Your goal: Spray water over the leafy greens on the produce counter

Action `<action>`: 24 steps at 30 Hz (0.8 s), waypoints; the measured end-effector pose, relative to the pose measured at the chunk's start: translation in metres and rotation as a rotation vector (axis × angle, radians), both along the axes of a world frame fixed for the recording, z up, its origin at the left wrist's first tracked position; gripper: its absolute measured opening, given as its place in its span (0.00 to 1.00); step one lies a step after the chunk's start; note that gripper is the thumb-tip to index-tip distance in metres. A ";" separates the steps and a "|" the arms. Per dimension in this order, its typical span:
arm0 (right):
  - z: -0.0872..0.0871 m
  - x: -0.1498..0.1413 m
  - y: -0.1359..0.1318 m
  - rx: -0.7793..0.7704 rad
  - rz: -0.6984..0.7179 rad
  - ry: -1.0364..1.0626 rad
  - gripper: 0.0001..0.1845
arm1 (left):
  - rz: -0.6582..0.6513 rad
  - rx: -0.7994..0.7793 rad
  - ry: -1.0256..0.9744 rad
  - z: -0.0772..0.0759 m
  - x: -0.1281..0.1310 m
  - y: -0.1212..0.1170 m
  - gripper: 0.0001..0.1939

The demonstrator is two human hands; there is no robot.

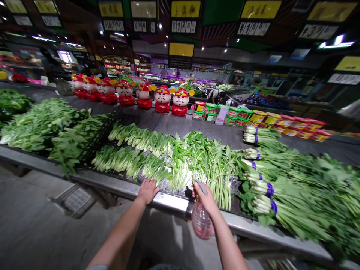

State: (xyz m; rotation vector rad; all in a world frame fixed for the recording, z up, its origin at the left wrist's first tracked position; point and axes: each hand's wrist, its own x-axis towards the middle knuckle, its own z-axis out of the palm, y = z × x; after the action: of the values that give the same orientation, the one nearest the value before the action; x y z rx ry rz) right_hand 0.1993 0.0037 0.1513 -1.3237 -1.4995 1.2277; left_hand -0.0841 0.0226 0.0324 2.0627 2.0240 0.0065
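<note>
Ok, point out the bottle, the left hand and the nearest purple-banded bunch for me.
Bottle (202, 222): head view, middle of its clear body.
Left hand (147, 192): head view, back of the hand.
Nearest purple-banded bunch (262, 204): head view, pale stems.

Left hand (147, 191), one: palm down, fingers loosely extended, thumb inward of them. Right hand (204, 196), one: fingers curled closed, well apart from the left fingers. Left forearm (121, 233), right forearm (227, 237): bare, each slants back and outward behind its fingers.
</note>
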 end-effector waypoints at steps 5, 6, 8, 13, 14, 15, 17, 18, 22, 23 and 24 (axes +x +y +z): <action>0.017 -0.003 -0.003 0.073 0.065 -0.034 0.21 | -0.006 -0.002 -0.017 -0.002 -0.002 0.001 0.29; 0.019 -0.005 -0.004 0.063 0.083 -0.031 0.21 | -0.004 -0.002 -0.019 -0.002 -0.002 0.001 0.29; 0.022 -0.010 -0.004 0.013 0.117 0.007 0.21 | -0.001 -0.004 -0.022 -0.003 -0.002 0.001 0.29; 0.021 -0.027 -0.005 -0.002 0.195 0.021 0.22 | 0.002 -0.005 -0.030 -0.002 -0.001 0.001 0.29; 0.020 -0.030 -0.005 0.030 0.204 -0.009 0.21 | 0.003 -0.004 -0.031 -0.002 -0.001 0.001 0.29; 0.018 -0.033 -0.005 0.054 0.209 -0.036 0.20 | 0.003 -0.003 -0.033 -0.002 -0.001 0.001 0.29; 0.013 -0.037 -0.005 0.054 0.210 -0.052 0.21 | 0.003 0.000 -0.036 -0.003 -0.001 0.000 0.29; 0.010 -0.038 -0.006 0.030 0.209 -0.042 0.21 | 0.003 0.002 -0.037 -0.003 -0.001 0.000 0.29; 0.001 -0.038 -0.007 -0.025 0.197 -0.015 0.21 | 0.002 0.015 -0.043 -0.005 -0.002 0.000 0.28; 0.001 -0.037 -0.007 -0.010 0.200 -0.029 0.21 | 0.001 0.019 -0.044 -0.005 -0.002 -0.001 0.28; 0.001 -0.037 -0.007 0.015 0.204 -0.051 0.22 | 0.000 0.023 -0.045 -0.005 -0.002 -0.001 0.28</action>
State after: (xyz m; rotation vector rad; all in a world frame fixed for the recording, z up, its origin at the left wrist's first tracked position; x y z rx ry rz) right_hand 0.1628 -0.0032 0.1522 -1.2238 -1.7111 1.3151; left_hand -0.0858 0.0218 0.0272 2.0573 2.0070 0.0754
